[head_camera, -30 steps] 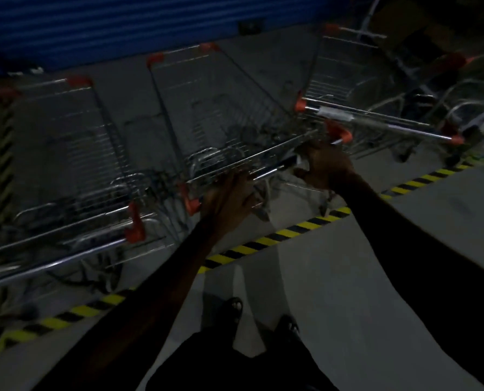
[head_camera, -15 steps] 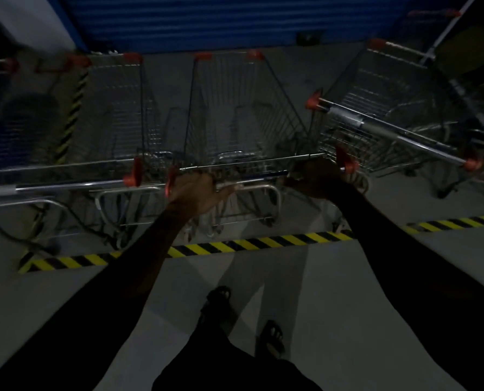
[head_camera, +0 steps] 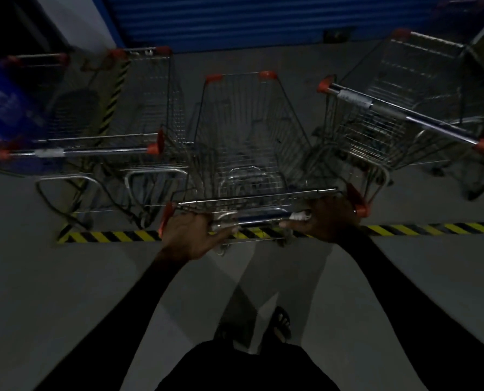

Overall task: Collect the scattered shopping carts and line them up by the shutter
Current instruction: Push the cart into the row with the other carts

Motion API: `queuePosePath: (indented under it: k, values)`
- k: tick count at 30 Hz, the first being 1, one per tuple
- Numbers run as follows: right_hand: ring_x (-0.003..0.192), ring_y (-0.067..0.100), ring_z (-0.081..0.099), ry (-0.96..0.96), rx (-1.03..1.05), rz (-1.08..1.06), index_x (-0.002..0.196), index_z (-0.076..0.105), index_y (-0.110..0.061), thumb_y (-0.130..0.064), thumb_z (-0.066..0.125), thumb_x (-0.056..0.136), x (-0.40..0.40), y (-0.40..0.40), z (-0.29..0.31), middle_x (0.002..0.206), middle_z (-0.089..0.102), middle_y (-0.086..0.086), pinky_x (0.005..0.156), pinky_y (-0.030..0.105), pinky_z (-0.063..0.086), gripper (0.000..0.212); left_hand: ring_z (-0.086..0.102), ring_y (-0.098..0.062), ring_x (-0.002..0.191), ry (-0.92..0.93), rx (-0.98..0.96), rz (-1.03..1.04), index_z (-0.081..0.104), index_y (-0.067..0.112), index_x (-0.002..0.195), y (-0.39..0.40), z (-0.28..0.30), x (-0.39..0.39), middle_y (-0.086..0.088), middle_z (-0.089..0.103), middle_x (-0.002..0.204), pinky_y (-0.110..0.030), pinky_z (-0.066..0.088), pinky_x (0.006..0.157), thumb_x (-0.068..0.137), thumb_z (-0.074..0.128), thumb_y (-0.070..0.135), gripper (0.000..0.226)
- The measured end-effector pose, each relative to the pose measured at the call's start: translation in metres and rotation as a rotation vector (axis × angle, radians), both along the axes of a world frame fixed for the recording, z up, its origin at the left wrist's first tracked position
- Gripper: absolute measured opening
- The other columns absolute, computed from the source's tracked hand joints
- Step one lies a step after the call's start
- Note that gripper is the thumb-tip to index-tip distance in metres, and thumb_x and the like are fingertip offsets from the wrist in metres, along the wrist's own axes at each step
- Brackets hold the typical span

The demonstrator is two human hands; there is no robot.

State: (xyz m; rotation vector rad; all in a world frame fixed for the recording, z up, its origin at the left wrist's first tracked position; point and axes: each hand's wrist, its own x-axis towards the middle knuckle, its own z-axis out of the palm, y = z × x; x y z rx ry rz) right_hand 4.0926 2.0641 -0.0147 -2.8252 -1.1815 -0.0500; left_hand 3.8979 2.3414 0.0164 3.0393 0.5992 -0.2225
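Middle cart nose toward blue shutter, rear wheels at striped floor tape. Left hand and right hand both wrapped around its handle, fingers closed on bar. Left cart just beside, parallel. Right cart near, angled.
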Motion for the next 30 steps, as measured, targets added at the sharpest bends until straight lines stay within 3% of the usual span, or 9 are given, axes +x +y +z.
queuePosePath:
  k: [4,6,8,11,14,18,22,26,30]
  values:
    - [0.100,0.017,0.075,0.028,0.053,-0.005,0.098,0.083,-0.036,-0.111,0.024,0.065,-0.034,0.004,0.009,0.096,0.081,-0.007,0.086,0.034,0.057,0.101,0.075,-0.015,0.104,0.067,0.049,-0.003,0.073,0.038,0.097,0.003,0.002,-0.029,0.005,0.080,0.092,-0.057,0.016,0.126,0.079,0.008,0.105,0.095]
    - [0.092,0.020,0.075,0.029,0.010,-0.022,0.084,0.082,-0.030,-0.109,0.033,0.065,-0.054,0.005,0.014,0.087,0.080,-0.002,0.078,0.031,0.054,0.095,0.075,-0.013,0.097,0.091,0.068,-0.009,0.072,0.036,0.093,0.008,0.000,-0.043,0.007,0.077,0.084,-0.058,0.013,0.126,0.077,0.005,0.106,0.098]
    - [0.077,0.019,0.074,-0.047,-0.044,-0.024,0.060,0.066,-0.023,-0.111,0.018,0.063,-0.072,0.008,0.013,0.069,0.073,-0.002,0.066,0.028,0.042,0.100,0.075,-0.008,0.091,0.085,0.088,-0.024,0.075,0.039,0.096,0.014,-0.002,-0.056,0.008,0.076,0.079,-0.058,0.009,0.127,0.075,0.000,0.106,0.103]
    - [0.076,0.021,0.073,-0.033,-0.072,-0.046,0.062,0.062,-0.028,-0.109,0.019,0.067,-0.100,0.007,0.007,0.070,0.072,-0.001,0.065,0.029,0.040,0.092,0.075,-0.010,0.086,0.077,0.098,-0.063,0.076,0.036,0.093,0.022,-0.007,-0.077,0.007,0.076,0.078,-0.056,0.007,0.129,0.073,-0.003,0.106,0.107]
    - [0.066,0.025,0.072,-0.096,0.019,-0.016,0.075,0.078,-0.028,-0.103,0.022,0.077,-0.126,0.004,0.007,0.066,0.070,0.000,0.059,0.028,0.039,0.093,0.075,-0.021,0.071,-0.022,0.113,-0.115,0.067,0.023,0.073,0.028,-0.008,-0.095,0.002,0.072,0.069,-0.057,0.012,0.129,0.078,0.006,0.104,0.102]
    - [0.059,0.023,0.068,-0.101,0.029,-0.028,0.075,0.078,-0.029,-0.104,0.020,0.078,-0.144,0.006,0.006,0.058,0.065,-0.001,0.056,0.028,0.034,0.095,0.073,-0.023,0.070,-0.039,0.142,-0.156,0.071,0.021,0.081,0.033,-0.016,-0.108,0.001,0.069,0.066,-0.061,0.019,0.126,0.080,0.013,0.104,0.101]
    - [0.058,0.030,0.070,-0.102,0.063,-0.048,0.067,0.074,-0.026,-0.098,0.043,0.075,-0.131,0.010,0.010,0.057,0.066,0.004,0.057,0.026,0.032,0.079,0.070,-0.018,0.064,-0.076,0.154,-0.135,0.068,0.024,0.069,0.036,-0.016,-0.097,0.005,0.065,0.062,-0.057,0.024,0.125,0.082,0.021,0.103,0.093]
    - [0.054,0.031,0.068,-0.097,0.007,-0.081,0.057,0.063,-0.024,-0.101,0.045,0.068,-0.094,0.028,0.007,0.054,0.064,0.005,0.055,0.026,0.033,0.080,0.074,-0.011,0.085,0.042,0.119,-0.060,0.076,0.037,0.092,0.043,-0.010,-0.061,0.007,0.075,0.078,-0.052,0.017,0.126,0.076,0.016,0.107,0.094]
    - [0.060,0.033,0.071,-0.040,0.085,-0.040,0.057,0.067,-0.035,-0.102,0.048,0.069,-0.038,0.045,0.014,0.056,0.065,0.011,0.059,0.034,0.048,0.071,0.074,-0.020,0.095,0.031,0.043,-0.055,0.079,0.031,0.096,0.054,-0.004,-0.004,0.002,0.078,0.087,-0.052,0.038,0.116,0.074,0.009,0.108,0.106]
